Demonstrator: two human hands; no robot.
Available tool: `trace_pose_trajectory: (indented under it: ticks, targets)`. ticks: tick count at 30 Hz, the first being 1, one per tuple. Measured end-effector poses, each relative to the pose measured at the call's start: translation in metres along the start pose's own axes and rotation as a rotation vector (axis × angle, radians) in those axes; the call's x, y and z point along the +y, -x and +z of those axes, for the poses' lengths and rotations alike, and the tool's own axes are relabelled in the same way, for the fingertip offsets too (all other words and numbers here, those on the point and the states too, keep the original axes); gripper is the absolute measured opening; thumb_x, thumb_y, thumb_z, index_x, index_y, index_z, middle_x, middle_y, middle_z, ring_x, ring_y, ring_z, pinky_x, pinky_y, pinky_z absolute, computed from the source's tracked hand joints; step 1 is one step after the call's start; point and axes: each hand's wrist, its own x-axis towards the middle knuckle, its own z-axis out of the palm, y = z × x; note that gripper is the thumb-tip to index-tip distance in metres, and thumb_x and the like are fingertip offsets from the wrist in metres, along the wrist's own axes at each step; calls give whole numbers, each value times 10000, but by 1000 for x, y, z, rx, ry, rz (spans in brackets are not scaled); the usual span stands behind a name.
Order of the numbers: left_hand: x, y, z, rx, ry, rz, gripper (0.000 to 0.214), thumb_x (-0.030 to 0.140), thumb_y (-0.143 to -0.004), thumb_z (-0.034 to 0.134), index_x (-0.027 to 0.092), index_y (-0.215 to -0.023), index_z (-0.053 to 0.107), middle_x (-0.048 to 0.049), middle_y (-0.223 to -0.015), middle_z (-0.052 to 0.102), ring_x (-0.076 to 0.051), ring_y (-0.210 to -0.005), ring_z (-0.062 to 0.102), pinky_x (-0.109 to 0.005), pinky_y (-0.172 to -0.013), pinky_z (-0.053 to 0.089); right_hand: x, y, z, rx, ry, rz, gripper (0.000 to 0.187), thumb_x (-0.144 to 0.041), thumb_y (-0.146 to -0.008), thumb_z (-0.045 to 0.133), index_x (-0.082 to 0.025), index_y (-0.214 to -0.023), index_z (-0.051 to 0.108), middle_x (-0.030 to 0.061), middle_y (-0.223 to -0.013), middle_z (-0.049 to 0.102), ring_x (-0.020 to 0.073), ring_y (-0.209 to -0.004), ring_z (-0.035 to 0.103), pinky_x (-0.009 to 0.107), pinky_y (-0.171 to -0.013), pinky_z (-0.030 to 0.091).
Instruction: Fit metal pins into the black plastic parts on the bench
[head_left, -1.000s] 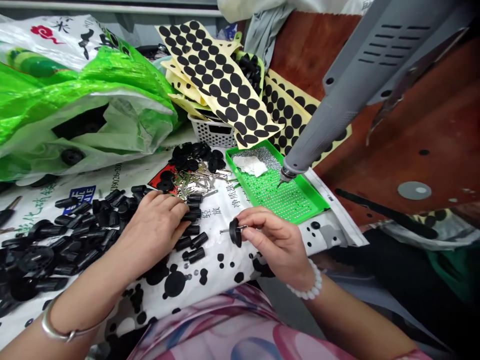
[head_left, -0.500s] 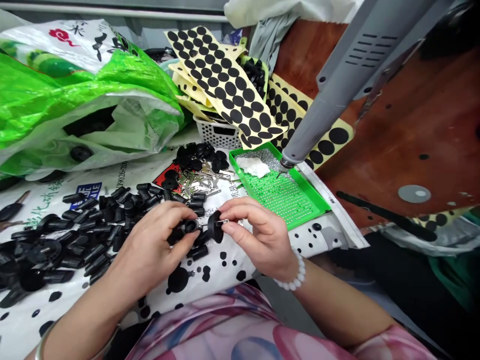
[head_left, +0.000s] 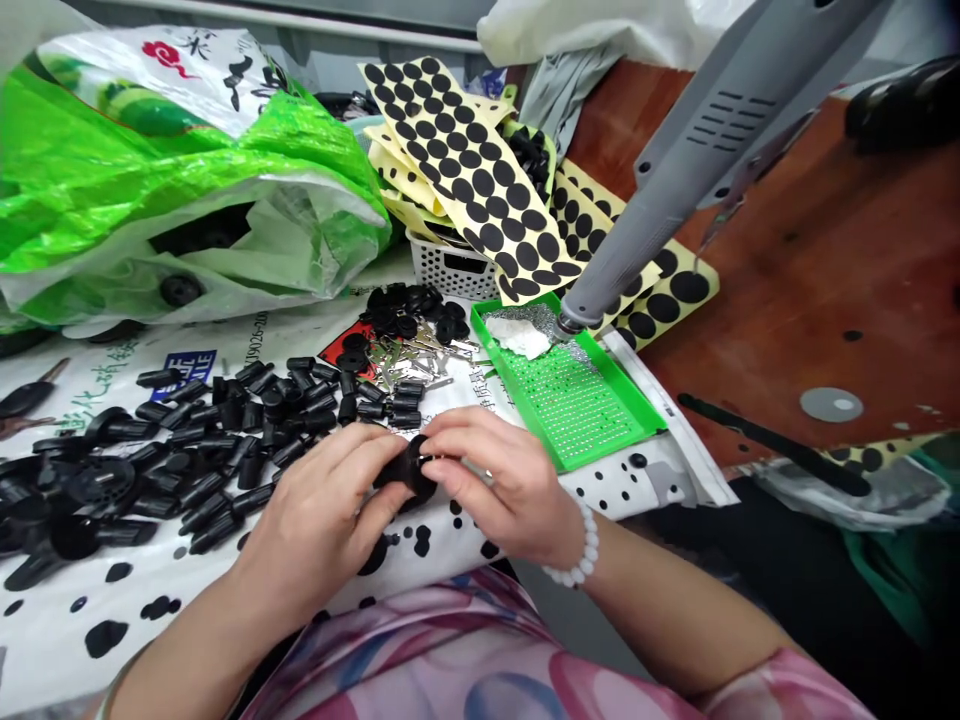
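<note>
Your left hand curls around a black part, mostly hidden, thumb and fingers closed in; your right hand pinches a black disc — fingertips nearly together. Disc and part meet between your hands, over the white sheet, near the green tray; loose black cylinders lie leftward.

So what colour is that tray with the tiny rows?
The tray is bright green, in the head view.

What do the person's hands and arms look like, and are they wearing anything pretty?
Both the left hand and right hand are gloveless. Around the right wrist is a bracelet of round white beads. Farther up that arm, a pink patterned sleeve shows.
</note>
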Motion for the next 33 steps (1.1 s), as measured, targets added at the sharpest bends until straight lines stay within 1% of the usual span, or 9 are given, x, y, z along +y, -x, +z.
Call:
trace_pose_trajectory:
  ticks: [2,4,9,11,14,19,27,31,33]
  targets:
    - [0,3,1,-47,48,-49,212,249,-900,468,139,-1077,507,-70,-937,624,-152,-785,630,-235,-674,493,2,-2,-2,-17,-91,58,90,-173,-867,557,-129,-879,634,93,-893,657,148,-838,628,278,-766,531]
    - [1,5,1,-67,89,-92,230,266,-907,462,148,-1100,499,-49,-906,632,-137,-733,632,-221,-634,487,4,-4,-4,-45,-111,43,107,-193,-871,555,-127,-923,620,96,-904,652,151,-835,624,278,-739,536]
    - [3,4,-1,-88,280,-166,199,243,-891,508,206,-1085,538,-16,-935,636,-121,-821,628,-196,-719,485,5,-2,-11,-201,-7,-123,443,-335,-862,593,-75,-1207,496,157,-1064,637,198,-963,607,323,-779,551]
    - [3,4,-2,-115,366,-198,212,221,-887,516,227,-1096,551,-5,-963,639,-109,-852,623,-180,-742,479,5,0,-13,-254,55,-160,450,-330,-871,584,-73,-1227,485,167,-1106,629,209,-1038,590,345,-856,536]
    - [3,6,-4,-147,450,-213,236,204,-894,500,229,-1121,560,-10,-1008,638,-106,-898,614,-179,-781,470,6,4,-15,-256,100,-182,459,-311,-874,585,-73,-1248,468,171,-1130,630,210,-1087,582,352,-906,525]
    - [3,10,-6,-210,476,-176,212,204,-914,455,183,-1079,586,-28,-918,628,-120,-829,595,-212,-724,467,3,1,-17,-322,137,-226,423,-295,-893,553,-48,-1231,494,184,-1148,625,213,-1117,572,350,-939,516]
    - [4,14,-4,-49,638,-236,204,158,-886,490,198,-1031,629,-19,-891,650,-117,-787,607,-203,-689,485,-2,-4,-8,-279,37,-178,427,-314,-912,516,-47,-1244,493,187,-1115,639,200,-1077,594,348,-906,536]
    - [4,17,-3,-40,754,-308,206,161,-871,513,204,-1009,659,-14,-861,667,-125,-754,623,-212,-672,506,-3,-4,-6,-323,64,-187,447,-324,-909,516,-46,-1257,481,195,-1125,631,210,-1086,591,357,-897,542]
    - [4,19,-1,-28,710,-288,211,150,-868,507,198,-1007,658,-19,-847,665,-130,-750,621,-218,-667,506,-3,-5,-5,-339,72,-200,449,-329,-910,512,-45,-1256,482,195,-1125,632,210,-1081,593,354,-890,545]
